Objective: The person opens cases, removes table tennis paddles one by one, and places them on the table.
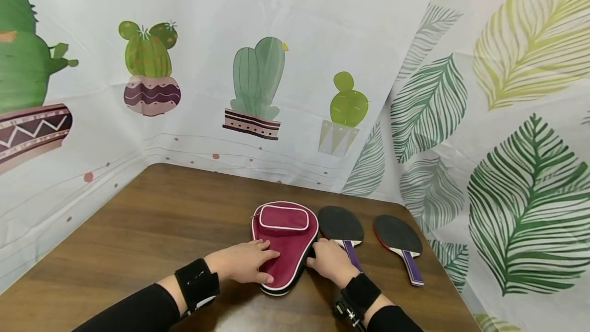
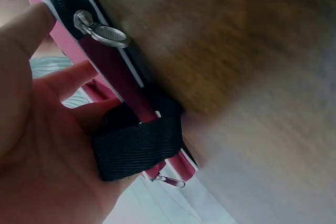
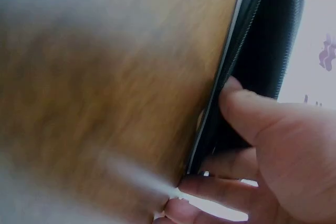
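A maroon table tennis paddle case (image 1: 286, 252) with white piping lies flat on the table, its small pocket towards the back. My left hand (image 1: 244, 262) rests on its left side with fingers spread over the cloth. In the left wrist view, a metal zipper pull (image 2: 107, 34) and a black strap loop (image 2: 139, 145) show at the case's side. My right hand (image 1: 333, 260) grips the case's right edge. The right wrist view shows the zipper parted there, with the right thumb (image 3: 244, 106) at the dark opening and the other fingers bent beside the lower edge.
Right of the case lies a black-faced paddle (image 1: 342, 223) with a purple handle, partly covered by the right hand. A second paddle (image 1: 398, 234) lies farther right, near the table's edge. Printed cloth (image 1: 203, 65) hangs behind the wooden table (image 1: 184, 209).
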### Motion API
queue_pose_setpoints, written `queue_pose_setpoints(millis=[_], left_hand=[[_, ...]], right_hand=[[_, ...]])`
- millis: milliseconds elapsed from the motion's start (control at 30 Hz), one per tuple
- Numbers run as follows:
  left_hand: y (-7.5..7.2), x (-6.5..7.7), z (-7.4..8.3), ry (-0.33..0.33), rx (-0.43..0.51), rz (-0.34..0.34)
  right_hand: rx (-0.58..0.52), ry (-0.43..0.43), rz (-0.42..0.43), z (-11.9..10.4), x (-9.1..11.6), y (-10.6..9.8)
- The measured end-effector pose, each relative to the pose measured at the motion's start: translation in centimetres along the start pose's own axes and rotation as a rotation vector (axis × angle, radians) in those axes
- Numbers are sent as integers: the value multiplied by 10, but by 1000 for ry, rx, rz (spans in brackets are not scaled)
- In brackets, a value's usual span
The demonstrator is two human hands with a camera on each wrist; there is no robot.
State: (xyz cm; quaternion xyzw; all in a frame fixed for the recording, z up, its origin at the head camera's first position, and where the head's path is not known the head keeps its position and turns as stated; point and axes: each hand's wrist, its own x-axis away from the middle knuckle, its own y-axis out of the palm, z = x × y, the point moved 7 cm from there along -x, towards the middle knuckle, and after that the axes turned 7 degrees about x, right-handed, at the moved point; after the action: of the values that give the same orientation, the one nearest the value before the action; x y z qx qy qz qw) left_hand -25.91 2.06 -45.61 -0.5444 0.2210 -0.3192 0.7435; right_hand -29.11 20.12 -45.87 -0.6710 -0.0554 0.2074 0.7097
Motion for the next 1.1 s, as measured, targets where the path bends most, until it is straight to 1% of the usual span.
queue_pose_setpoints(millis=[100,167,267,300,333,400,500,567,633,733,933,1100], left_hand=[[1,0,0,-5,6,-10],[4,0,0,-1,-8,-4],[7,0,0,17,-45,13],[8,0,0,22,-53,17],[8,-1,0,28,-60,23],[8,-2,-1,32,-70,25],[7,-4,-1,29,-77,25],[7,-5,-1,25,-78,20],[7,-7,-2,24,-76,18],[6,-12,-7,9,-79,17],[2,-29,-27,-47,-113,12],[-1,-41,-39,-81,-86,-5]], right_hand=[[5,17,42,1,1,-4],[22,6,80,-1,5,-9],[44,-58,153,-13,10,-18],[27,-85,167,-18,11,-21],[-5,-109,162,-23,12,-22],[-79,-152,113,-33,13,-22],[-161,-179,-49,-47,15,-14],[-171,-178,-156,-53,16,-6],[-155,-179,-226,-55,16,-1],[-157,-179,-266,-54,8,5],[-160,-172,-284,-49,-16,10],[-141,-142,-302,-44,-33,17]])
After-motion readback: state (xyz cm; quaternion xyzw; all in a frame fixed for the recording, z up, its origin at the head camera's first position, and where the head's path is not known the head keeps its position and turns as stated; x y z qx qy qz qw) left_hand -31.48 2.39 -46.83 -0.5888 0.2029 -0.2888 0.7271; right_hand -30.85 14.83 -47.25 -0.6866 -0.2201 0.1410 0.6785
